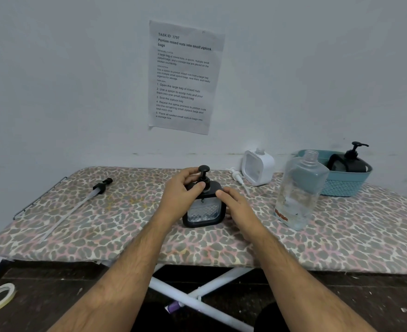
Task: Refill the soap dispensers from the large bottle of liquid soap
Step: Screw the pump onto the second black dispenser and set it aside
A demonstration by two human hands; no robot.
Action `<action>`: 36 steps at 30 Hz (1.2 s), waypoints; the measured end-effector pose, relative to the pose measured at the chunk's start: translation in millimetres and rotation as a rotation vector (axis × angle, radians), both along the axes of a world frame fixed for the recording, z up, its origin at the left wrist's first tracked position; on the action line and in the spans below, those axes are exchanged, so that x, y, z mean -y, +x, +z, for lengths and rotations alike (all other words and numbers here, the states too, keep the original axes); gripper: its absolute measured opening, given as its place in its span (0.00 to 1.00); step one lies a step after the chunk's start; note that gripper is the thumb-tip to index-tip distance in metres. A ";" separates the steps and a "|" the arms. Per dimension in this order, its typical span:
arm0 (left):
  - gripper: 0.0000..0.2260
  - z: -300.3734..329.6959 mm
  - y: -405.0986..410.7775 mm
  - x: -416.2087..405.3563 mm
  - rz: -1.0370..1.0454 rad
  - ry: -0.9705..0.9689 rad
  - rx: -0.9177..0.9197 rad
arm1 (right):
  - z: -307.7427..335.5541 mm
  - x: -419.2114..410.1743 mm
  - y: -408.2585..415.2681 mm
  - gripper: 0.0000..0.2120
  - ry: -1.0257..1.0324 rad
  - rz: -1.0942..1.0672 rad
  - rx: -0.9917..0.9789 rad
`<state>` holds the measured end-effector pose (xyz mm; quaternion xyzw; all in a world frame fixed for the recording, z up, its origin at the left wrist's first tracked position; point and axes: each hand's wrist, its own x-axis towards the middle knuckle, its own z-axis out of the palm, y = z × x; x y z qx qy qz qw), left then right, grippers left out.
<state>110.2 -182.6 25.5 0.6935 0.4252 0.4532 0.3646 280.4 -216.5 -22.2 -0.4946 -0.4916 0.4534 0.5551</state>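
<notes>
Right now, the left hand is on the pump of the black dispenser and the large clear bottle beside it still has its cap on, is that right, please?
Not quite. The left hand does grip the pump of the black dispenser, but the large clear bottle has no cap: the head view shows its threaded neck open.

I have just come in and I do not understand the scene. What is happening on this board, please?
A person is working on a black soap dispenser standing on an ironing board. The left hand holds the pump at its neck, apparently screwing it, while the right hand steadies the side. The large clear bottle stands open to the right. A white dispenser waits with its pump off, and another black one sits in a blue basket.
</notes>
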 end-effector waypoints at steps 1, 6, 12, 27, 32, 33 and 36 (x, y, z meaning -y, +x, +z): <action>0.17 0.7 -0.2 0.8 -0.017 -0.013 -0.003 | 4.4 0.4 1.0 0.15 0.013 -0.011 0.008; 0.15 4.9 3.4 4.8 -0.079 -0.044 0.006 | 15.7 -3.7 7.9 0.17 0.089 -0.011 0.124; 0.31 0.8 13.0 5.1 0.082 0.019 0.043 | 15.5 -3.3 7.3 0.18 0.138 -0.015 0.241; 0.31 4.5 2.9 -2.6 -0.056 -0.082 0.030 | 9.7 -5.4 5.8 0.16 0.121 -0.001 0.159; 0.36 5.6 6.1 -1.4 -0.089 -0.104 -0.001 | 12.7 -3.9 5.4 0.17 0.130 -0.002 0.215; 0.37 5.2 8.1 -0.3 -0.042 -0.083 -0.018 | 12.9 -3.7 5.7 0.17 0.129 -0.003 0.232; 0.38 5.0 14.8 2.2 0.129 -0.037 -0.017 | 13.4 -3.4 6.5 0.16 0.121 -0.005 0.238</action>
